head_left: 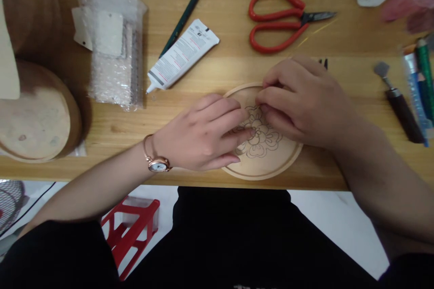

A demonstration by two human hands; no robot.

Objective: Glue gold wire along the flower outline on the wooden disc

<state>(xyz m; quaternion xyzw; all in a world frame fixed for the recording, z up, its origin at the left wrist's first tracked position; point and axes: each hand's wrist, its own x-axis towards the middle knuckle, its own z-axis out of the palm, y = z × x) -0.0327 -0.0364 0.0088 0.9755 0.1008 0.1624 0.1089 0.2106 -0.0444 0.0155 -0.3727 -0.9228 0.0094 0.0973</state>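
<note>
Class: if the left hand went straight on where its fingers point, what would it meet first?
The left hand would probably meet the right hand first, across the drawn flower; depth is unclear.

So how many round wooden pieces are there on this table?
3: a rimmed disc with a flower outline, centre; a thick slice, lower left; a darker round, upper left, cut off by the frame. Others could be hidden behind these.

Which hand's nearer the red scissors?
Right. The right hand is just below the scissors, not touching them. The left hand is farther off, lower and to the left of them in view.
</note>
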